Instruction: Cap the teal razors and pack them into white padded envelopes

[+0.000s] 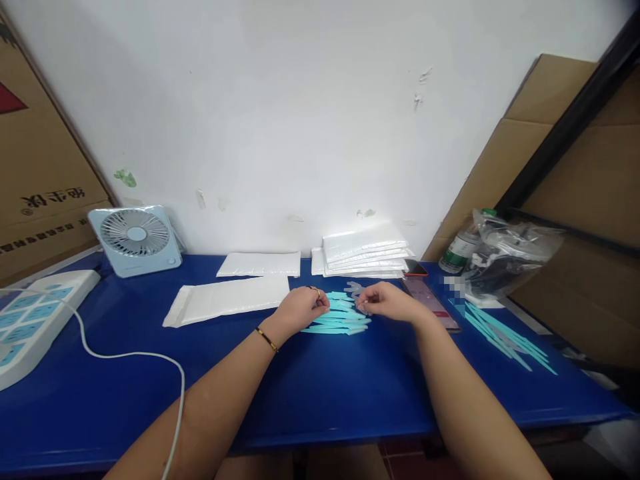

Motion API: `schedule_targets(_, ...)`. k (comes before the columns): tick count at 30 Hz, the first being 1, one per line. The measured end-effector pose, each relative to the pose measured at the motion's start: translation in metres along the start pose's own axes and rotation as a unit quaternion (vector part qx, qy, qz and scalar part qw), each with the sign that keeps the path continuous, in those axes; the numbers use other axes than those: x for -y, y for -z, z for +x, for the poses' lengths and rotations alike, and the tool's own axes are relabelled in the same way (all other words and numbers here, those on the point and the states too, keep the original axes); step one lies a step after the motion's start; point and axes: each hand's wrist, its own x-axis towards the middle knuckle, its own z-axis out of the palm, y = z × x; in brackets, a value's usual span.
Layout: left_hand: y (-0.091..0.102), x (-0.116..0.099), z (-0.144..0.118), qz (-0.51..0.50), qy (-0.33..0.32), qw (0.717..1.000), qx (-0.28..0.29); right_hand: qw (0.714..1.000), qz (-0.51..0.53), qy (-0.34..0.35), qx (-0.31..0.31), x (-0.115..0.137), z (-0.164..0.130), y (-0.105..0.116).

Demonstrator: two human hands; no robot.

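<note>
Our right hand (387, 301) has its fingers pinched on one pale strip (356, 291), while our left hand (300, 308) rests curled on the pile of turquoise strips (337, 321) (whether it grips any, we cannot tell). The pile lies mid-worktop (320, 387), white pouches (227, 299) just left, more strips (505, 337) well off right.

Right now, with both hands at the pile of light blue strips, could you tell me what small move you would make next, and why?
Probably lift one strip free with the right hand, whose fingertips already pinch at the pile of light blue strips. The left hand rests on the pile's other end and can steady it. The white pouches lie flat just to the left.
</note>
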Motion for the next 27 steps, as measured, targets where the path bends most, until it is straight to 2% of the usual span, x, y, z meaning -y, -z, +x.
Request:
schedule_targets(2, 0.0, 0.003, 0.0, 0.04, 0.007, 0.999, -0.026, 0.996, -0.069, -0.02, -0.056, -0.003, 0.0, 0.002)
schedule_targets(4, 0.001, 0.006, 0.001, 0.075, 0.011, 0.996, -0.034, 0.988, -0.127, -0.042, -0.078, -0.006, 0.002, 0.002)
schedule_targets(11, 0.0, 0.005, 0.002, 0.111, 0.039, 0.993, -0.009, 0.986, -0.153, -0.042, -0.045, -0.007, 0.004, -0.001)
schedule_targets(16, -0.002, 0.004, 0.003, 0.144, 0.017, 0.989, -0.027, 0.984, -0.169, -0.046, -0.042, -0.006, 0.0, 0.003)
schedule_targets(22, 0.001, -0.002, 0.002, 0.156, 0.009, 0.988, -0.013, 0.982, -0.177, -0.048, -0.047, -0.006, 0.0, 0.003)
schedule_targets(27, 0.0, -0.005, 0.001, 0.145, 0.017, 0.989, 0.016, 0.984, -0.165, -0.06, -0.022, -0.006, -0.003, 0.006)
